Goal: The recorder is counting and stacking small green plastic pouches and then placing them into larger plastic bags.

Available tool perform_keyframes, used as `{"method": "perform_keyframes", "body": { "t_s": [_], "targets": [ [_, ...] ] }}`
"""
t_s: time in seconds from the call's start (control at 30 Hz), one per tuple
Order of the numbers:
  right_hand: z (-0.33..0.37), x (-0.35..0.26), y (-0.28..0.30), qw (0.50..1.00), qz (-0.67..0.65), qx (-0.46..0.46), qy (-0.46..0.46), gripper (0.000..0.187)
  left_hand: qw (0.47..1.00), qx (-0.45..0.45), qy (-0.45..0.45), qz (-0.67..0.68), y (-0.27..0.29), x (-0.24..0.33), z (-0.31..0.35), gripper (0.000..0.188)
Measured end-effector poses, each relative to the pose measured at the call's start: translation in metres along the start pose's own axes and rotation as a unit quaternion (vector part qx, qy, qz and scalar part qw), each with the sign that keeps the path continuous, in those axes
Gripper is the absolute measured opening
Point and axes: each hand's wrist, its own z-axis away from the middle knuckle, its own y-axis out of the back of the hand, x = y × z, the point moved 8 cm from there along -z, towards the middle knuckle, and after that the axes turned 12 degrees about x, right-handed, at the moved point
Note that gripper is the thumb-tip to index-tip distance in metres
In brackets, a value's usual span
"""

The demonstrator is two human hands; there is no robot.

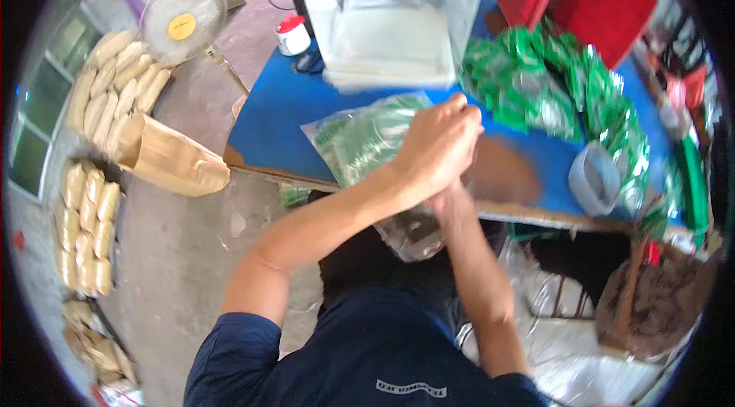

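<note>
In front of my body, at the table's near edge, both hands are close together. My left hand (442,140) is closed, its fingers bunched just above the right one; what they hold is hidden. My right hand (452,199) is partly covered by the left and slightly blurred. It grips a clear plastic bag (413,232) with dark contents, which hangs below the table edge. Beside my left wrist, flat clear bags with green print (360,139) lie on the blue tabletop (279,120).
Behind stands a white bin (390,39); red bins (578,1) are at the far right. Green plastic packets (528,78) are heaped near a grey-white cup (595,179). A red-lidded jar (292,38) stands far left. On the floor are a fan (184,24), a paper sack (168,158) and stacked packs (88,227).
</note>
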Motion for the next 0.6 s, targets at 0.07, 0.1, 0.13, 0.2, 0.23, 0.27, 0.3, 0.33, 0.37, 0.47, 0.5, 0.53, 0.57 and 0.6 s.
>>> {"method": "perform_keyframes", "body": {
  "t_s": [0.07,0.1,0.13,0.2,0.23,0.27,0.3,0.33,0.37,0.47,0.5,0.53,0.57,0.6],
  "targets": [
    [0.029,0.002,-0.006,0.991,-0.131,0.002,0.035,0.049,0.999,0.010,0.022,0.021,-0.004,-0.002,-0.005,0.010],
    [0.039,0.001,0.000,0.987,-0.147,-0.019,0.063,0.051,0.999,0.015,0.033,0.037,-0.004,0.002,-0.010,0.012],
    [0.048,0.002,0.005,0.981,-0.169,-0.034,0.091,0.054,0.997,0.012,0.045,0.058,-0.007,0.007,-0.010,0.015],
    [0.052,-0.012,0.012,0.973,-0.150,-0.045,0.168,0.061,0.997,0.004,0.032,0.074,-0.016,0.024,-0.006,0.014],
    [0.050,-0.015,0.017,0.976,-0.112,-0.032,0.183,0.065,0.999,-0.016,0.001,0.051,-0.024,0.031,-0.004,0.018],
    [0.048,-0.019,0.021,0.977,-0.077,-0.017,0.198,0.068,0.998,-0.023,-0.003,0.060,-0.025,0.027,-0.001,0.018],
    [0.050,-0.021,0.014,0.985,-0.087,-0.034,0.142,0.072,0.981,-0.053,0.098,0.159,-0.019,0.006,-0.003,0.025],
    [0.054,-0.022,0.007,0.990,-0.098,-0.052,0.085,0.075,0.943,-0.085,0.199,0.251,-0.013,-0.020,-0.002,0.032],
    [0.051,-0.026,0.011,0.989,-0.068,-0.099,0.085,0.077,0.905,-0.115,0.313,0.264,-0.012,-0.070,-0.001,0.053],
    [0.040,-0.025,0.013,0.993,-0.067,-0.072,0.060,0.075,0.877,-0.239,0.365,0.201,-0.013,-0.221,0.040,0.079],
    [0.039,-0.030,0.010,0.992,-0.074,-0.076,0.066,0.075,0.844,-0.292,0.379,0.242,-0.016,-0.223,0.053,0.081],
    [0.042,-0.033,0.009,0.994,-0.052,-0.059,0.078,0.075,0.812,-0.319,0.377,0.312,-0.019,-0.217,0.065,0.083],
    [0.042,-0.033,0.007,0.995,-0.029,-0.041,0.088,0.075,0.796,-0.321,0.379,0.347,-0.023,-0.218,0.071,0.084],
    [0.040,-0.032,0.005,0.995,-0.034,-0.041,0.089,0.075,0.776,-0.324,0.382,0.383,-0.026,-0.206,0.074,0.086]
  ]
}}
